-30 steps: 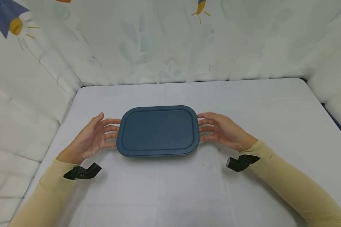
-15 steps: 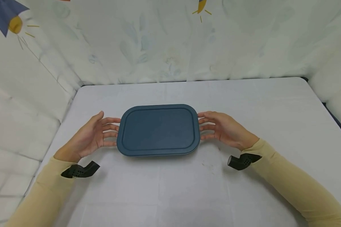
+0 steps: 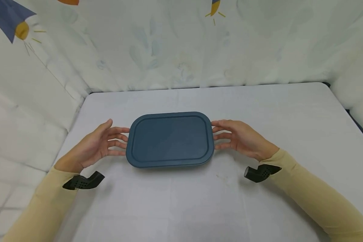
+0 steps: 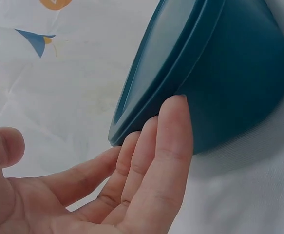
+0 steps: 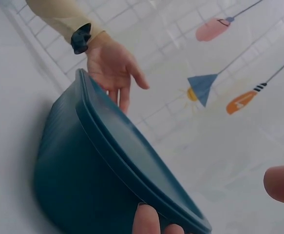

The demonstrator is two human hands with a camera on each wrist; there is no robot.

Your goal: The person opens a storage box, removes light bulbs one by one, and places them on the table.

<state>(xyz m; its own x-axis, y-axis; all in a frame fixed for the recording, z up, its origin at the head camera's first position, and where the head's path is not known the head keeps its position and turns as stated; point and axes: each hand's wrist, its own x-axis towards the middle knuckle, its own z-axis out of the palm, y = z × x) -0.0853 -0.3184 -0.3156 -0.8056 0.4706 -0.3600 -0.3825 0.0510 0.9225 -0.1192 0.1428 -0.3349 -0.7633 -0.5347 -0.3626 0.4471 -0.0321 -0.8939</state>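
A dark blue-teal rectangular container with a lid sits on the white-covered table between both hands. Its rounded corners and raised lid rim show from above; the deep side wall appears in both wrist views. At its left end, my left hand has its fingers extended, with the fingertips at the wall just under the lid rim and the thumb held away. My right hand mirrors this at the right end, its fingertips by the rim and its thumb apart. What is inside the container is hidden.
White cloth covers the table. A patterned fabric curtain hangs along the back edge, and more fabric closes off the left side. Each wrist carries a black camera mount, the left one and the right one.
The container stays in place apart from a small shift of the head view. Both forearms have edged slightly outward, while the fingertips remain at the container's ends.
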